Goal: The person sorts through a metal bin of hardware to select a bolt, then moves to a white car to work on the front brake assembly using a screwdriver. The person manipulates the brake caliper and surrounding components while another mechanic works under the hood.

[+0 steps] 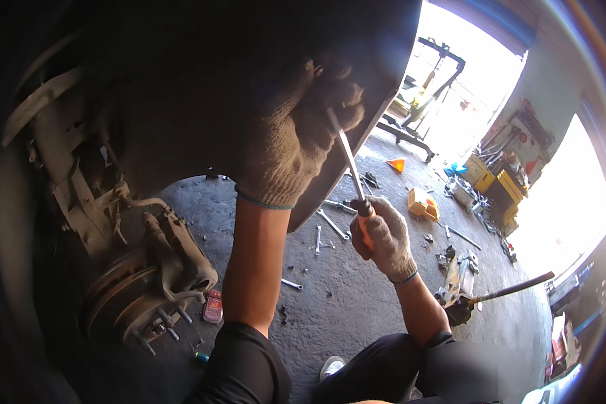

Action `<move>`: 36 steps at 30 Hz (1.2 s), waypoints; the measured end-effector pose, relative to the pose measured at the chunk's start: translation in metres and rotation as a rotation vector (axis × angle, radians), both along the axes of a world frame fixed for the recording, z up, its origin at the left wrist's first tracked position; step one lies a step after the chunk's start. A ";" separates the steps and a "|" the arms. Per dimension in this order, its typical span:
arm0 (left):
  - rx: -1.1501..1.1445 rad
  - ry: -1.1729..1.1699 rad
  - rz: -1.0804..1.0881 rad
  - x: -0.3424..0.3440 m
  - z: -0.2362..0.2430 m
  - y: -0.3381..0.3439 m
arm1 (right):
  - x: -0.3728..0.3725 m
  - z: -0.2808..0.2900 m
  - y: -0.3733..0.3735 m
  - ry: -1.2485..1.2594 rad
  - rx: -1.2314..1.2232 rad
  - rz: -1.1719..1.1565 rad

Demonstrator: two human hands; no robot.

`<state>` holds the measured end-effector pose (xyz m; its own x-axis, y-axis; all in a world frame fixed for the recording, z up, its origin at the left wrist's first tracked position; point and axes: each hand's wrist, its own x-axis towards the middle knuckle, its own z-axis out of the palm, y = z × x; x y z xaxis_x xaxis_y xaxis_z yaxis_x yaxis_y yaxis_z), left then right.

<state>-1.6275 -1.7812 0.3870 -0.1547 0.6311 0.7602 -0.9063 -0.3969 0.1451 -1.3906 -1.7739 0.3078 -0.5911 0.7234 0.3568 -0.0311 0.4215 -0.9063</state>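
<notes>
My right hand, in a knitted glove, is closed round the orange and black handle of a screwdriver. The long metal shaft slants up and left, its tip end beside the fingers of my left hand. That hand, gloved too, is raised against the dark wheel arch liner with its fingers curled. Shadow hides what they hold, if anything. Below and left of my left forearm sits a bare wheel hub with a rusty brake disc, its studs sticking out. A brake caliper is mounted beside the disc.
Several wrenches lie on the dark floor. An orange funnel and a yellow jug stand farther off. Greasy metal parts with a long shaft lie at right. Beyond are yellow tool boxes and a wheeled hoist frame.
</notes>
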 end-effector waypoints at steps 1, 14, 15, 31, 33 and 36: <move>0.089 0.040 -0.055 -0.004 -0.001 0.002 | 0.000 0.000 -0.003 -0.001 0.000 -0.039; -0.212 0.098 -0.130 -0.011 -0.016 0.017 | 0.002 -0.004 -0.024 0.110 -0.108 -0.148; -0.228 0.111 -0.132 -0.012 -0.016 0.018 | 0.001 -0.006 -0.023 0.113 -0.111 -0.138; -0.409 0.220 0.056 -0.011 -0.013 0.013 | 0.007 -0.010 -0.024 0.060 -0.014 -0.220; -0.397 0.250 0.057 -0.010 -0.014 0.012 | 0.008 -0.010 -0.027 0.063 -0.002 -0.210; -0.273 0.248 -0.106 -0.009 -0.016 0.015 | 0.010 -0.008 -0.030 0.076 -0.067 -0.137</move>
